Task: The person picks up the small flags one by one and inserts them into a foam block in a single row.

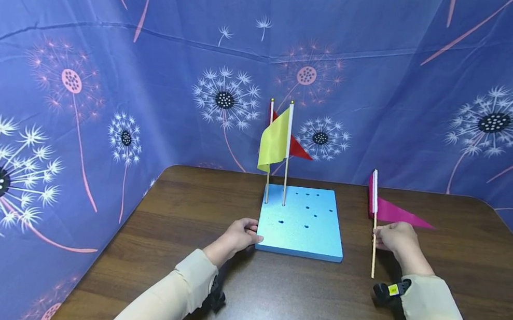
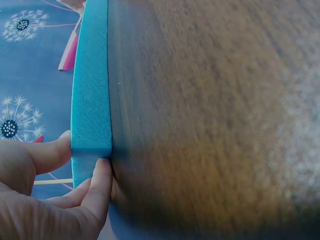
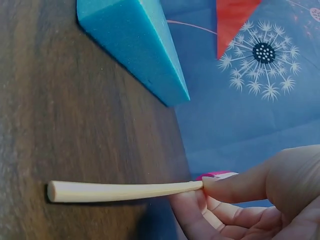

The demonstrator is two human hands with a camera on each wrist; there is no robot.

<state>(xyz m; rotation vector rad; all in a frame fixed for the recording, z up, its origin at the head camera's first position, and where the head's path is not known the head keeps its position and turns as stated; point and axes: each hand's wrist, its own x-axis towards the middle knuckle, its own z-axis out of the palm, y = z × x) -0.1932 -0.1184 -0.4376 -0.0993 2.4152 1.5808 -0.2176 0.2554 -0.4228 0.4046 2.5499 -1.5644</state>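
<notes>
My left hand (image 1: 239,235) grips the near left corner of a light blue foam board (image 1: 295,239), the thumb on its top and fingers against its side, as the left wrist view shows. Small holes dot the board's top. Two flags stand upright in holes near its far left: a yellow flag (image 1: 274,140) in front and a red flag (image 1: 299,148) behind, partly hidden. To the right of the board, my right hand (image 1: 399,238) pinches the wooden stick (image 3: 115,192) of a magenta flag (image 1: 398,212). The stick's bare lower end points toward me, close over the table.
Brown wood-grain table (image 1: 186,199) lies under everything, its far edge just behind the board. A blue cloth (image 1: 176,78) printed with dandelions hangs behind and to the sides. A black wrist camera (image 1: 388,290) is strapped at my right cuff.
</notes>
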